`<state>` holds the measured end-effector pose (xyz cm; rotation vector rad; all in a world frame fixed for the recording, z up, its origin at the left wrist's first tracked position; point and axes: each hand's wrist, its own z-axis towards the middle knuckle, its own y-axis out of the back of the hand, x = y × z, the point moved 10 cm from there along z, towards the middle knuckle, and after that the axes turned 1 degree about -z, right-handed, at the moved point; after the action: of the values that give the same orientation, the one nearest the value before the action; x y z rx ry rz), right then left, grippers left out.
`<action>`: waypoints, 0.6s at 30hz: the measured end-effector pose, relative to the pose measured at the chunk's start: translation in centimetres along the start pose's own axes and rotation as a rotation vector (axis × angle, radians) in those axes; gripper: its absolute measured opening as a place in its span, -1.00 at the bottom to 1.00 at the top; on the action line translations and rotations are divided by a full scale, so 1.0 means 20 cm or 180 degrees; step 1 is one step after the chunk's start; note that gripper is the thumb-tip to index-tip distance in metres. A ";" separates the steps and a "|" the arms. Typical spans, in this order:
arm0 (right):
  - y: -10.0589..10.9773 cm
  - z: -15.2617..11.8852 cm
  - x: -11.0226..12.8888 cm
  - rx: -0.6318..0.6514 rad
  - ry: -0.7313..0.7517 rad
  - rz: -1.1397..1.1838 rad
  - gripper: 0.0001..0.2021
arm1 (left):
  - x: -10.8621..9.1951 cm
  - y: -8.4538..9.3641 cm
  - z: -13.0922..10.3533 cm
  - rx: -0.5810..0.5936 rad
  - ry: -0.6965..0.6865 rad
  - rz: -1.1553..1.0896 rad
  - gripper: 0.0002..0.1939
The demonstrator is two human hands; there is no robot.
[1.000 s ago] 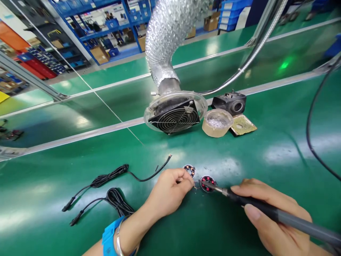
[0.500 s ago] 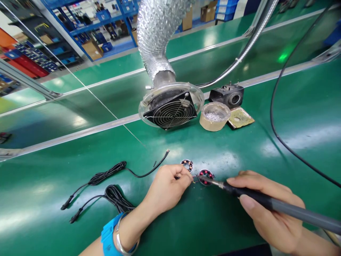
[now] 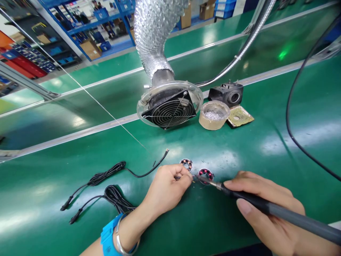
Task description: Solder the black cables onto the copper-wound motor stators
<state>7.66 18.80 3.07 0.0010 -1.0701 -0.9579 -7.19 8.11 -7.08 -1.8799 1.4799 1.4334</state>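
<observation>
My right hand [image 3: 271, 209] grips a soldering iron [image 3: 253, 201], its metal tip over the left rim of a small ring-shaped coil with red windings [image 3: 205, 176]. Pinched between the thumb and forefinger of my left hand [image 3: 170, 186] is the end of a black cable, its thin wires reaching toward that coil. A second ring coil with copper windings [image 3: 186, 165] lies just behind my left fingertips. Whether the iron's tip touches a wire is too small to tell. The cable's path under my left hand is hidden.
Left of my hand lie a bundled black cable [image 3: 106, 174] with bared wire ends and another bundle [image 3: 117, 199]. A fume extractor fan [image 3: 170, 110] hangs above the bench. Behind stand a round tub [image 3: 214, 115], a yellow sponge [image 3: 239, 116] and a black iron stand [image 3: 226, 94].
The soldering iron's tip has shifted slightly left along the red coil's rim, with my right hand following. The iron's black cord has swung to the right. My left hand stays nearly still.
</observation>
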 end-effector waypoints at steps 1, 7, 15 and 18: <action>0.00 0.00 0.00 -0.0003 -0.0010 0.0029 -0.76 | 0.00 0.00 0.00 -0.0001 -0.0009 -0.0004 -0.84; 0.02 0.00 0.01 -0.0058 0.0002 0.0137 -0.74 | 0.00 0.00 0.00 0.0008 -0.0052 0.0003 -0.83; 0.02 0.00 0.00 -0.0086 0.0014 0.0255 -0.72 | -0.01 0.00 0.00 0.0014 -0.0117 0.0020 -0.83; 0.03 0.02 0.02 -0.0151 0.0150 0.0271 -0.67 | -0.01 0.00 0.00 0.0048 -0.0137 0.0003 -0.83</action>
<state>7.84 19.12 3.78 -0.0602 -0.9963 -0.9021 -7.12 8.31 -6.88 -1.8281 1.4677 1.4501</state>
